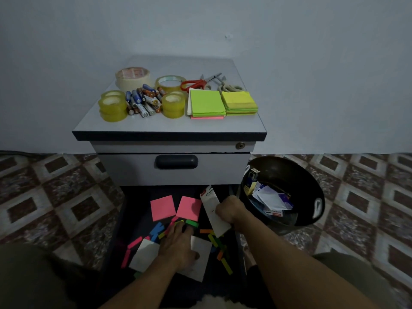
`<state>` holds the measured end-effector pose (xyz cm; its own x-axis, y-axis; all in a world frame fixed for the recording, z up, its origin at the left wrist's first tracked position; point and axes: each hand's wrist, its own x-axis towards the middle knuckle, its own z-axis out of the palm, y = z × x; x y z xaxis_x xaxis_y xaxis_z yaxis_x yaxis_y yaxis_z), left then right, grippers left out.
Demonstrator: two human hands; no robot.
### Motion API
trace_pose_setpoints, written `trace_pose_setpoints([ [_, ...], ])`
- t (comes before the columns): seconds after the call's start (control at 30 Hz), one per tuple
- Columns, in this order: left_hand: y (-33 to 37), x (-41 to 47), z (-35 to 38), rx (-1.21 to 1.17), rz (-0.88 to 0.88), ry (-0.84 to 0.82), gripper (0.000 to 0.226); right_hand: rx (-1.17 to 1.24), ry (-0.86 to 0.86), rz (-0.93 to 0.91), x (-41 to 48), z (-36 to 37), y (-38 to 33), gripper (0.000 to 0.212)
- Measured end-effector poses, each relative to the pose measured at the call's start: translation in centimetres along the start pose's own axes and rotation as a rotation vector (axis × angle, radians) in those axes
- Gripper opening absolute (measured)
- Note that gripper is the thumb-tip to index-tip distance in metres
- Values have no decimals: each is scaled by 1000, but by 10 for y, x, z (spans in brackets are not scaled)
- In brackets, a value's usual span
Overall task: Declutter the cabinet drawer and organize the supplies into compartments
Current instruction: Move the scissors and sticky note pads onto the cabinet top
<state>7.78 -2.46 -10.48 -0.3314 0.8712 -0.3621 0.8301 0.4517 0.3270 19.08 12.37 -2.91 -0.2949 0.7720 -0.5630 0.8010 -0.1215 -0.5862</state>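
Right now I see the open drawer (133,210) at six o'clock in my view, pulled out below the cabinet (169,126). My right hand (228,210) is curled round a white staples card (209,205) at the drawer's three o'clock edge, with the card's printed end tilted toward eleven o'clock. My left hand (176,246) lies palm down near the drawer's middle. Its fingers are stretched out fairly straight onto the loose coloured flags (156,230) and grip nothing that I can see.

Two pink notes (162,208) sit side by side at the drawer's twelve o'clock end. Two white cards (145,255) lie on either side of my left hand, at nine and three o'clock of it, and the one at three is touching the hand.

A black bin (289,172) stands on the tiled floor at three o'clock of the drawer, with paper scraps and small boxes in it.

On the cabinet top, from nine to three o'clock, are tape rolls (112,105), a heap of batteries (142,101), more tape and green and yellow note pads (207,103). Scissors (194,83) lie behind the pads at twelve o'clock.
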Motion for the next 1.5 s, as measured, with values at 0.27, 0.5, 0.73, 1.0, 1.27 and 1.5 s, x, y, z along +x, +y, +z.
trace_pose_setpoints([
  [0.27,31,17,-17,-284,-25,40,45,-135,-87,-38,-7,-40,4,16],
  [0.5,75,21,-11,-178,-91,-270,87,-261,-55,-37,-6,-91,9,19],
  [0.73,74,17,10,9,-105,-240,90,-371,-90,-6,-4,-135,16,15],
  [1.0,71,20,9,82,-87,-164,94,-166,81,80,5,-169,49,20],
  [1.27,69,32,-2,55,-103,-186,88,-95,250,111,19,-161,70,31],
  [1.5,67,36,-10,6,-95,-198,77,-100,287,78,30,-155,72,21],
])
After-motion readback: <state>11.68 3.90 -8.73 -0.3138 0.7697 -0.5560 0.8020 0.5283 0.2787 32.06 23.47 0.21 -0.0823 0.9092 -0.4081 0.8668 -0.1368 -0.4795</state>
